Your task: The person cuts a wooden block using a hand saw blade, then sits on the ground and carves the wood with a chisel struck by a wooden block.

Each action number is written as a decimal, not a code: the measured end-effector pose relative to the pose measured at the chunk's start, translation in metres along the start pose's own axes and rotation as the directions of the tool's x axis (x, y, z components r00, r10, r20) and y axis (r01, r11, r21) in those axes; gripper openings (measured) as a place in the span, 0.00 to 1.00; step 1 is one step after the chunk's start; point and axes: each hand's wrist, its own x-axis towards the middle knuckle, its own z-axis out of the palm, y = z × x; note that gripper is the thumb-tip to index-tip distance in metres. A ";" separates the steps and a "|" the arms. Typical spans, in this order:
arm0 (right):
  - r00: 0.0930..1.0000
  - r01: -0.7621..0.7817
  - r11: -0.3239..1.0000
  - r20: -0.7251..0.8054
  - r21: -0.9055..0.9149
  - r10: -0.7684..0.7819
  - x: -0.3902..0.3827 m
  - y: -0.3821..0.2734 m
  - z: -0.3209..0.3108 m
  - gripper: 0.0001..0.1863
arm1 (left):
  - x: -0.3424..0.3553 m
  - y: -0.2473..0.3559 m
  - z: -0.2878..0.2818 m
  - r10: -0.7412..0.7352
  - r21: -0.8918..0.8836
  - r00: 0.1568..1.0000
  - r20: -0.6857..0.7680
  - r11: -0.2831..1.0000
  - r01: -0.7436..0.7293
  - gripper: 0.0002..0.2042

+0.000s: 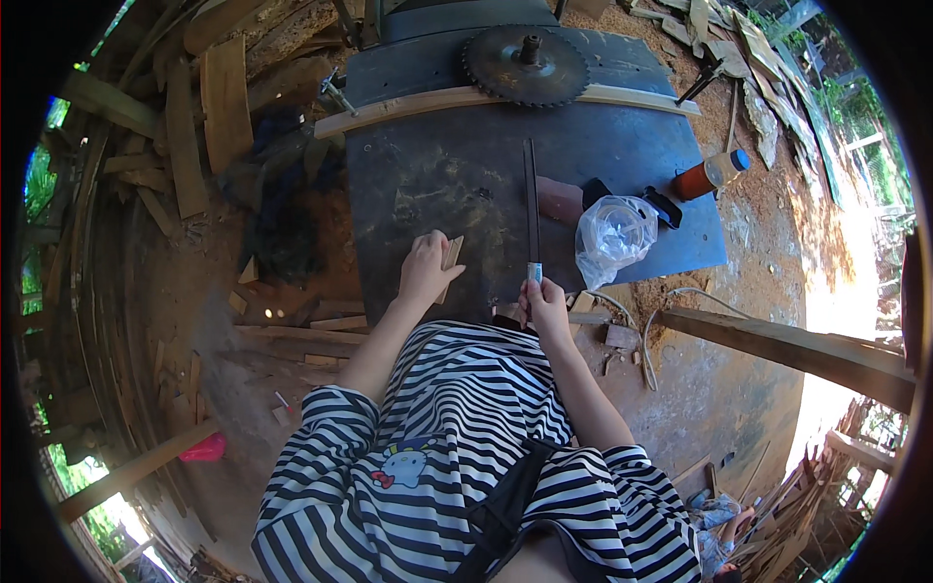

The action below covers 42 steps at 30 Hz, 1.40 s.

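My left hand (424, 264) is closed on a small piece of light wood (452, 255), held low over the near edge of a dark tabletop (437, 146). In my right hand (544, 303) is what looks like a file, a long thin dark blade (532, 194) with a light-blue handle (535, 273). Its tip points away from me over the table. The two hands are apart, and the file does not touch the wood. Just right of the file lies a clear plastic bag (616, 236), next to a flat brownish piece (560, 201).
A toothed circular saw blade (525, 65) lies at the table's far side, over a long wooden strip (408, 103). An orange-brown jar (696, 181) stands at the right edge. A wooden beam (787, 348) juts in from the right. Scrap boards (225, 107) lie at the left.
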 end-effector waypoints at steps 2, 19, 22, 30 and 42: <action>1.000 0.000 1.000 -0.013 -0.011 -0.001 -0.001 0.000 0.001 0.14 | -0.008 0.010 -0.009 -0.074 0.126 0.997 -0.037 0.989 0.078 0.29; 0.998 0.008 0.992 -0.053 -0.128 -0.015 0.001 0.002 0.001 0.13 | -0.025 0.037 0.006 0.159 0.237 0.967 -0.201 0.965 -0.109 0.22; 0.992 0.012 0.982 -0.119 -0.187 -0.035 -0.002 0.001 0.000 0.13 | -0.032 0.035 0.016 0.289 0.370 0.928 -0.236 0.909 -0.189 0.23; 0.900 0.226 0.622 -0.083 -0.750 -0.428 -0.008 0.003 -0.003 0.11 | -0.033 0.038 0.013 0.334 0.352 0.913 -0.235 0.905 -0.241 0.18; 0.946 0.149 0.295 0.049 -0.944 -0.321 -0.007 0.020 -0.001 0.08 | 0.024 0.017 0.039 0.218 0.297 0.920 -0.326 0.947 -0.119 0.09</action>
